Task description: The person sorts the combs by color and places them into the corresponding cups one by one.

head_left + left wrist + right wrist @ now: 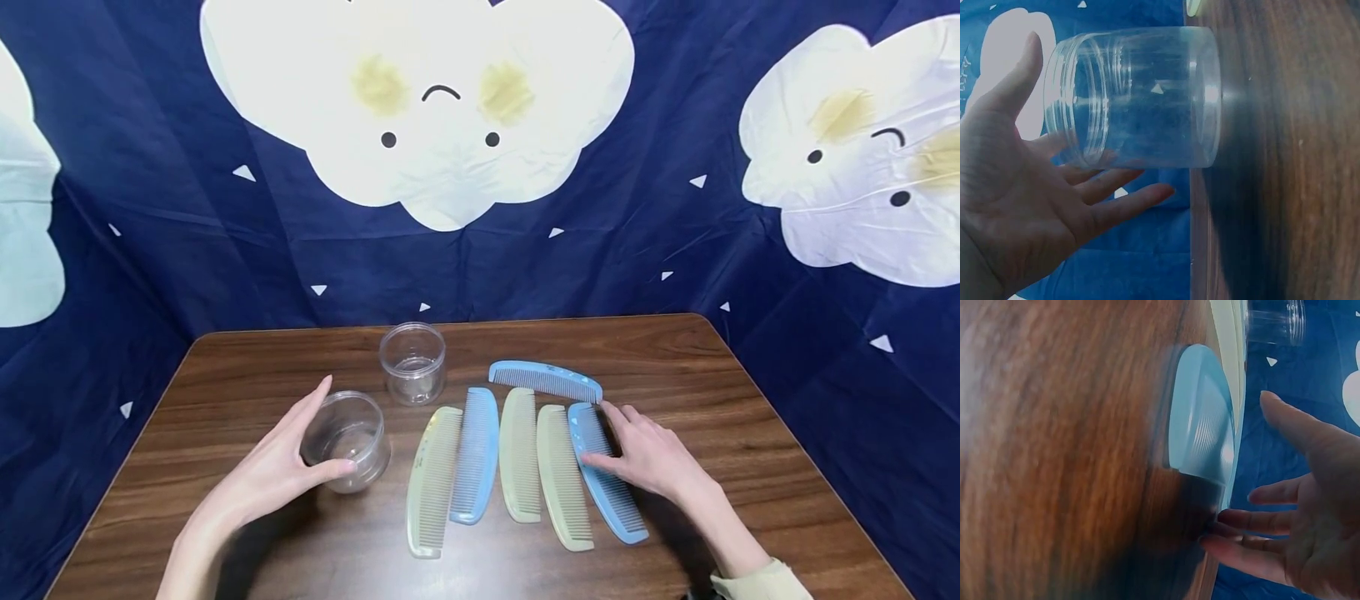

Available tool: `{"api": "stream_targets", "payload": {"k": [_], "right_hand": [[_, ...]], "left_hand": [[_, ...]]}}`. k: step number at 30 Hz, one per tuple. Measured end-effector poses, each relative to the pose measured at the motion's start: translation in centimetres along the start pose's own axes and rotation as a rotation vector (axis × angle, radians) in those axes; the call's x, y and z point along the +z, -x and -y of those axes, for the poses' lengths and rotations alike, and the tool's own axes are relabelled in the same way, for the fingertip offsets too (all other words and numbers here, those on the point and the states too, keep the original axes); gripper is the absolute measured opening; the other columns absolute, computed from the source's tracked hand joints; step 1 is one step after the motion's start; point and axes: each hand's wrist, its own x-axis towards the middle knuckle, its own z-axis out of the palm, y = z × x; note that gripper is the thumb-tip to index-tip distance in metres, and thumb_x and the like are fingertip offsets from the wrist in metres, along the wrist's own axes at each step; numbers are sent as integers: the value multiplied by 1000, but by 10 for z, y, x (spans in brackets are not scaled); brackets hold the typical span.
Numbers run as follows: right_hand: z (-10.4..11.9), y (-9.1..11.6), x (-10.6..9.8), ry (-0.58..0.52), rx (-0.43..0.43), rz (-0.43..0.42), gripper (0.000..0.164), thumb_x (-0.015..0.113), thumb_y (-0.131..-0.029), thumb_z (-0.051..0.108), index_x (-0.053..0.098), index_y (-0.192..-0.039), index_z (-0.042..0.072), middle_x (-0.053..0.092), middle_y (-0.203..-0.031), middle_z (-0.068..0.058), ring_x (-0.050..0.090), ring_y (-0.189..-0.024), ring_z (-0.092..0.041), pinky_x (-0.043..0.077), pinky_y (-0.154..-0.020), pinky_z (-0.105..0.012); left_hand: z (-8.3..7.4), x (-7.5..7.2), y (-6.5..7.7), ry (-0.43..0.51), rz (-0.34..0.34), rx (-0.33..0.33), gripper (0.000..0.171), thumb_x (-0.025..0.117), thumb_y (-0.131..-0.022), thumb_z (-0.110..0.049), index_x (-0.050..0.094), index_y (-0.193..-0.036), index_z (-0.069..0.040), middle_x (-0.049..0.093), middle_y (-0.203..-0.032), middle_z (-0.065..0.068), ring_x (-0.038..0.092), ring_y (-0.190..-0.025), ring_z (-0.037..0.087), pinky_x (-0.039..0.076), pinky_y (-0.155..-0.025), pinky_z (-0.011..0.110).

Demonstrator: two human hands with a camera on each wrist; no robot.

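Observation:
My left hand [273,475] is spread around the near clear plastic jar [366,446], thumb on one side and fingers on the other. In the left wrist view the fingers of this hand [1029,187] are fairly straight, and the upright jar [1154,100] stands on the table; contact is hard to tell. My right hand [648,450] hovers over the rightmost blue comb [611,496], thumb and fingers apart. From the right wrist, this hand [1322,512] shows loosely extended fingers holding nothing, beside the blue comb [1194,419].
A second clear jar [412,371] stands farther back. Between the hands lie a left green comb [433,483], a blue comb [476,458], and two more green combs, one middle [519,454], one right [562,479]. Another blue comb [543,379] lies crosswise behind them on the wooden table [660,350].

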Motion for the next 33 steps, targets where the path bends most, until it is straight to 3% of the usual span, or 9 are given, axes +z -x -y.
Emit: {"api": "stream_targets", "payload": {"k": [9, 15, 33], "right_hand": [[4, 4, -1, 18, -16, 5, 99, 79, -74, 69, 52, -146, 6, 64, -121, -19, 68, -101, -37, 57, -71, -54], [9, 5, 1, 13, 4, 61, 99, 83, -74, 63, 51, -147, 5, 62, -116, -17, 66, -94, -30, 56, -70, -49], [21, 6, 1, -5, 51, 126, 95, 90, -71, 51, 55, -141, -3, 58, -112, -15, 62, -85, -25, 55, -69, -45]], "left_hand": [[4, -1, 3, 4, 6, -17, 118, 83, -82, -53, 8, -167, -21, 26, -169, 20, 29, -152, 49, 32, -111, 71], [5, -1, 7, -10, -18, -46, 112, 82, -83, -54, 19, -163, -10, 37, -161, 23, 42, -144, 43, 40, -107, 63], [5, 2, 4, -3, -20, -15, 104, 81, -82, -56, 28, -159, -11, 46, -156, 17, 48, -140, 37, 43, -106, 60]]}}
